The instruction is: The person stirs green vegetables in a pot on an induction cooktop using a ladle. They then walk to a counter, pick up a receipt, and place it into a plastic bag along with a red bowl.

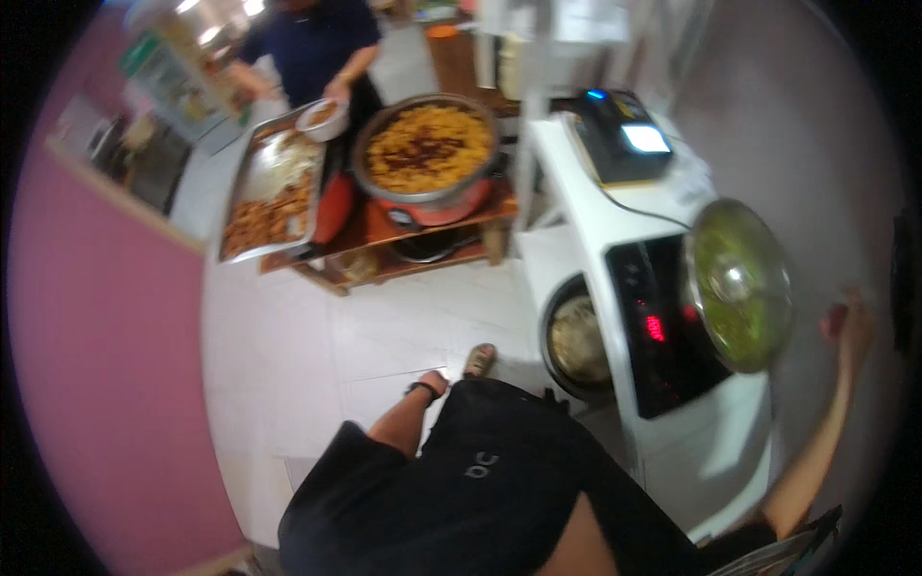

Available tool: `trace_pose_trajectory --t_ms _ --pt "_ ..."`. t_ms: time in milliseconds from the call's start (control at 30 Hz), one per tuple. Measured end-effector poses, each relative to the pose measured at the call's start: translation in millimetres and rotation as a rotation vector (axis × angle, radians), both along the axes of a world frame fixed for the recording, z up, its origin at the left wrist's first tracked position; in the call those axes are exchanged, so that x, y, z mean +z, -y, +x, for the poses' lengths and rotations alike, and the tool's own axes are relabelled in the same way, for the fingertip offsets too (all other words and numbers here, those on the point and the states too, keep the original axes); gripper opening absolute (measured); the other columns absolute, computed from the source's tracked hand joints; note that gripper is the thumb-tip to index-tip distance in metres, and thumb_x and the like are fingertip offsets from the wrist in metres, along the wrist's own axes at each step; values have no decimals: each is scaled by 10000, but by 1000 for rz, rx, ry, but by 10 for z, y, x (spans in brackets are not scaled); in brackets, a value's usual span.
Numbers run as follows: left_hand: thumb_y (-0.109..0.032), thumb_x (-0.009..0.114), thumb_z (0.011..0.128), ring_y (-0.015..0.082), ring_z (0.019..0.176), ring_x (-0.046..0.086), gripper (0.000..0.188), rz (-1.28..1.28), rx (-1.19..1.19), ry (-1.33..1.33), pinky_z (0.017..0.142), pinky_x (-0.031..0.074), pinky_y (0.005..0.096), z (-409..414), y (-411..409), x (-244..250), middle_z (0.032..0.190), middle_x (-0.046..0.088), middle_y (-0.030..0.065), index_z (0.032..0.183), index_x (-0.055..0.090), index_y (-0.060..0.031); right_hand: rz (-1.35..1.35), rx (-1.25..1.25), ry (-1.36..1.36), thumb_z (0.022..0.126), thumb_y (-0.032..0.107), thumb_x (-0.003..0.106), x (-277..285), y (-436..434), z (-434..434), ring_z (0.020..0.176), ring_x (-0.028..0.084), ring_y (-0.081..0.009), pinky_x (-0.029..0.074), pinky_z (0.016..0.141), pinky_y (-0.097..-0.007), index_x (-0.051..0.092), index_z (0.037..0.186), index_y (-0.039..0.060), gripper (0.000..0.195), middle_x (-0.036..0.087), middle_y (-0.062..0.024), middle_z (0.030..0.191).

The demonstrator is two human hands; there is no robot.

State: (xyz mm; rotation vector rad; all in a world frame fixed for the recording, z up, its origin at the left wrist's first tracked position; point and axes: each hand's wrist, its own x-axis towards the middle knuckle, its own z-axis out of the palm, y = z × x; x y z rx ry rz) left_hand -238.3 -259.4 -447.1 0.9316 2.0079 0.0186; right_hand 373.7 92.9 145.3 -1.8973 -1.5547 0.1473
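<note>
My left hand (432, 383), with a dark band at its wrist, hangs low beside my black clothing, its fingers curled and no object showing in it. To the far right my right hand (854, 331) is raised near the wall, blurred. A small dark red thing (833, 321) lies against its fingers; whether they grip it is unclear. Left of that hand, a round vessel with green contents (742, 288) stands over the black induction cooktop (648, 324), whose red display is lit. What seems a clear lid with a shiny centre covers it.
A white table (576, 187) carries a black device (623, 137) with a lit screen. Below stands a dark pot (576, 338). Ahead, a wooden stand (497, 241) bears a wide pan of yellow food (425, 147) and a metal tray (277, 183). Another person (310, 50) holds a white bowl (323, 121).
</note>
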Motion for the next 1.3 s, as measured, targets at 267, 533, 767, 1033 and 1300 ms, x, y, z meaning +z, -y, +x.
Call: trace_pose_trajectory --t_ms 267,533,767,1033,1300 --pt "-217 595 857 210 573 642 226 -94 200 235 515 518 352 -35 -63 -134 715 675 121 848 666 -3 83 43 -187 939 323 520 369 536 -877 466 594 -147 449 416 -266 653 945 24 328 599 -72 596" --pt "-244 577 861 213 540 647 273 -144 164 242 493 513 354 -105 -131 46 680 665 116 820 660 13 99 56 -309 934 274 512 410 663 -1122 458 592 -148 430 392 -262 606 896 13 279 587 -79 620" --pt "-201 575 835 204 561 648 222 -62 178 251 483 507 345 -41 -337 191 682 661 119 860 655 4 134 126 -290 937 257 500 470 546 -1229 471 605 -156 442 395 -263 595 921 0 274 589 -92 638" --pt "-208 566 828 215 578 666 239 -26 178 243 504 523 349 20 -260 184 671 662 125 857 663 8 82 133 -311 927 242 494 377 276 -1608 486 620 -160 461 407 -272 589 962 -17 277 604 -110 678" --pt "-200 556 854 232 578 653 230 -164 173 205 508 524 361 -48 43 224 699 670 122 828 645 11 107 99 -226 935 253 465 385 181 -1441 489 638 -179 483 413 -278 627 910 -74 366 629 -131 642"
